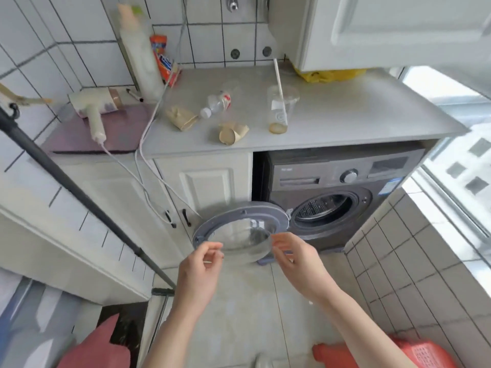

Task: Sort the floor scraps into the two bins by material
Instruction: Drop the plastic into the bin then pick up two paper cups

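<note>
scraps: two crumpled paper cups (pixel 181 117) (pixel 233 132), a plastic bottle (pixel 217 103) and a clear plastic cup (pixel 281 110) with a straw are lying on the countertop (pixel 358 112) in the upper middle of the frame, not on the floor.
bins: a red basket (pixel 422 353) is showing at the lower right edge and a pinkish shape (pixel 98 346) at the lower left; whether these are the two bins cannot be told.
left hand: the left hand (pixel 199 272) is hovering low in the centre, fingers loosely curled, holding nothing.
right hand: the right hand (pixel 297 261) is hovering beside it, fingers relaxed and empty.
risk, residue: the clear plastic cup is holding a brownish remnant; tipping it would likely be spilling.
risk, reach: the washer door (pixel 239 229) is standing open just beyond the hands; a knock is likely.
risk, sorting: paper and plastic are lying close together, so mixing seems possible.
</note>
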Available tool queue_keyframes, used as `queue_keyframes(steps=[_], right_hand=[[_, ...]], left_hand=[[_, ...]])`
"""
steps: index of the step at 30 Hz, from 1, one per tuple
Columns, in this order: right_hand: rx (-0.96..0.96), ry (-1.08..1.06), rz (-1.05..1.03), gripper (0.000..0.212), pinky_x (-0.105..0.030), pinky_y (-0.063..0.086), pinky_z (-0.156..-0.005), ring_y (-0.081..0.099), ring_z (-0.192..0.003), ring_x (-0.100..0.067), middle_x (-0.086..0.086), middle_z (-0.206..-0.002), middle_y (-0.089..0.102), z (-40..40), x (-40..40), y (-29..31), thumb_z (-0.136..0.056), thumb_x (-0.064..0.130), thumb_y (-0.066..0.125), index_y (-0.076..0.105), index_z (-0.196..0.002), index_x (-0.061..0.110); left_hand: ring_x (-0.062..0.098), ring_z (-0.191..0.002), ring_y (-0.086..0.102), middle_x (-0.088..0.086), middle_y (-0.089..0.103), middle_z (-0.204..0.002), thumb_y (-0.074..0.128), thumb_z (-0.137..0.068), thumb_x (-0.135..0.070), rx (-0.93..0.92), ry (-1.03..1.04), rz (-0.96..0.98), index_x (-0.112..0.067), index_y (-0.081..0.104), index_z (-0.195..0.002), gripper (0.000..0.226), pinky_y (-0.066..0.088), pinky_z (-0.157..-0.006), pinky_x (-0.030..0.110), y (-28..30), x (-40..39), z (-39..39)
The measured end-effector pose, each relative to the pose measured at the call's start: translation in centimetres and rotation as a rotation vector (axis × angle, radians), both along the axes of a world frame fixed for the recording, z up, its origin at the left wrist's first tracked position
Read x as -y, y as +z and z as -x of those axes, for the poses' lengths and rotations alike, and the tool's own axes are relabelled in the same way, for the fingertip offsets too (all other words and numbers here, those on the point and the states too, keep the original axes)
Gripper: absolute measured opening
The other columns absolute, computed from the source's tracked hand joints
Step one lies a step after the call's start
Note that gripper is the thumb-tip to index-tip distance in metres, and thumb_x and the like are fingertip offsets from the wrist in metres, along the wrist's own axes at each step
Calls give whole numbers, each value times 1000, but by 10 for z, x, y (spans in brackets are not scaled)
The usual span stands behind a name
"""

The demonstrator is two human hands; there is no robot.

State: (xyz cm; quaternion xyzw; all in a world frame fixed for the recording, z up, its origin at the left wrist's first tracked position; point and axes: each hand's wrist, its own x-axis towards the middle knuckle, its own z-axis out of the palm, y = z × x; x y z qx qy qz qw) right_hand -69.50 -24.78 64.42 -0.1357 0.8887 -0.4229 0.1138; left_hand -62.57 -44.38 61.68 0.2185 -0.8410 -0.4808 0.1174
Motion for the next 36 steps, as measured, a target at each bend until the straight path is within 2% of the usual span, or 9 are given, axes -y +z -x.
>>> queue_keyframes(steps=[3, 8, 14, 18, 21, 24, 27, 32, 36], right_hand=[[-15, 27, 12, 23, -31, 51, -91, 62, -101, -8, 4, -111, 66, 55, 18, 14, -92, 17, 54, 62, -114, 15], [-38, 17, 55, 27, -29, 51, -93, 61, -104, -8, 2, -113, 66, 129, 53, 36, -94, 18, 52, 60, -119, 14], [-35, -86, 100, 27, -23, 50, -84, 63, -94, -9, 8, -102, 66, 200, 99, 57, -95, 25, 49, 57, -121, 21], [-28, -192, 95, 32, -25, 45, -83, 60, -95, -11, 3, -112, 63, 244, 137, 62, -94, 28, 50, 53, -125, 18], [65, -224, -21, 48, -26, 38, -83, 56, -107, -18, -2, -120, 60, 275, 162, 55, -94, 41, 47, 44, -132, 13], [115, -279, -59, 55, -28, 38, -88, 51, -116, -23, -8, -126, 57, 296, 181, 49, -93, 44, 47, 39, -136, 10], [106, -340, -108, 60, -34, 39, -91, 49, -119, -28, -11, -131, 51, 309, 199, 43, -92, 46, 51, 34, -137, 10], [127, -352, -221, 65, -38, 40, -91, 49, -119, -32, -10, -134, 44, 319, 215, 40, -88, 40, 58, 27, -140, 14], [130, -348, -226, 63, -34, 39, -85, 49, -115, -30, -11, -125, 52, 323, 220, 41, -86, 26, 56, 26, -140, 13]], left_hand=[[-1, -78, 64, -11, 70, -79, 62, -87, -14, -20, 7, 21, -34, 63, -86, 20, 50, -76, 18, 10, 17, 49], [0, -82, 64, -10, 69, -85, 61, -89, -13, -49, 10, 60, -27, 64, -90, 15, 44, -69, 3, 25, 52, 120], [5, -90, 60, -10, 64, -98, 57, -89, -10, -126, 19, 128, -20, 65, -102, 18, 45, -73, 15, 53, 103, 203], [13, -95, 56, -4, 62, -102, 58, -87, -9, -159, 66, 224, -16, 64, -104, 19, 40, -82, 23, 68, 145, 261], [25, -101, 55, 7, 63, -106, 60, -83, -7, -170, 122, 307, -12, 65, -105, 23, 38, -86, 27, 70, 179, 307], [35, -106, 50, 16, 60, -111, 62, -80, -9, -106, 164, 385, -9, 64, -107, 27, 34, -93, 34, 62, 204, 347], [35, -119, 43, 16, 55, -123, 64, -79, -17, -19, 133, 483, -10, 62, -113, 34, 28, -98, 37, 55, 223, 382], [41, -137, 19, 11, 28, -149, 65, -80, -31, 198, -4, 567, -20, 46, -134, 58, 23, -110, 50, 54, 247, 419], [37, -133, 31, 8, 31, -147, 57, -84, -38, 322, -56, 471, -21, 45, -136, 57, 30, -107, 44, 48, 256, 426]])
